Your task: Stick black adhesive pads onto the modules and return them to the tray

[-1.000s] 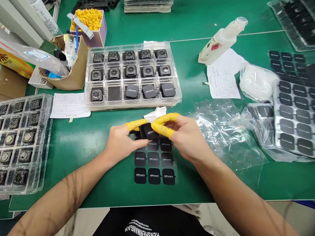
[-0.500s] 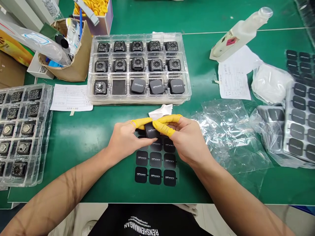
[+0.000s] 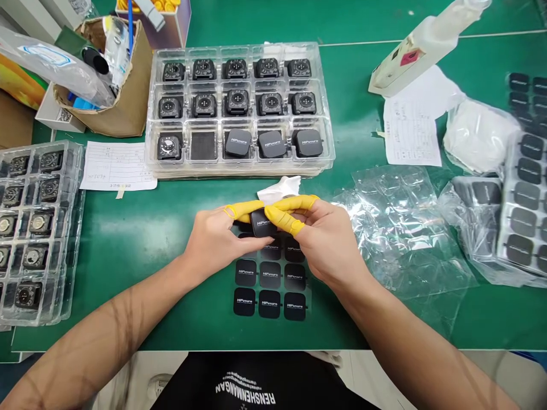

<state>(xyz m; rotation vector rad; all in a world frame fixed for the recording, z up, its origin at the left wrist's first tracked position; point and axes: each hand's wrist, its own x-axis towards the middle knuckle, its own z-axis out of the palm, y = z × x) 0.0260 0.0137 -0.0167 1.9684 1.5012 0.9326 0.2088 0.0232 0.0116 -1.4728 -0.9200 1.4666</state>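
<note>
Between both hands is a smartwatch (image 3: 261, 223), its face covered by a black film with "HiFuture" lettering. My left hand (image 3: 220, 233) is closed around its left side, thumb at the lower edge. My right hand (image 3: 327, 236), in yellow finger cots like the left, pinches the watch's upper right; those fingers hide part of it. Beneath the hands lies a sheet of black HiFuture films (image 3: 270, 275), its top rows partly covered. Just beyond the fingers is a crumpled white wipe (image 3: 280, 189).
A clear tray (image 3: 239, 166) of smartwatches stands ahead, with three film-covered ones in its front row. Another watch tray (image 3: 64, 285) is at left, near a cardboard box (image 3: 139, 85). To the right are clear plastic sheets (image 3: 397, 228), a bottle (image 3: 412, 54) and more film sheets (image 3: 523, 222).
The camera view has shifted slightly, so the tray and bottle appear a little higher. Both hands keep their hold on the smartwatch, with barely any finger movement.
</note>
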